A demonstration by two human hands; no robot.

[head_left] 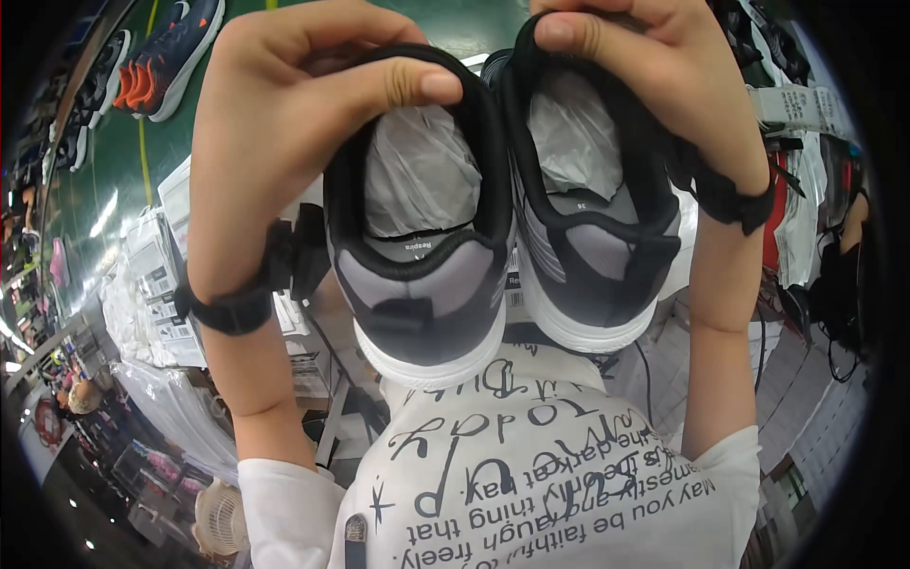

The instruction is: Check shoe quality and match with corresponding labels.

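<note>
Left hand (284, 104) clamped on left shoe (422, 247), right hand (654, 66) clamped on right shoe (592, 218). Heels up, side by side, touching; stuffed with paper (417, 171).

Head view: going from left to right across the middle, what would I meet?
Stacked white boxes → black wristband → left hand → left shoe → right shoe → right hand → second wristband. Both shoes are stuffed with paper.
</note>
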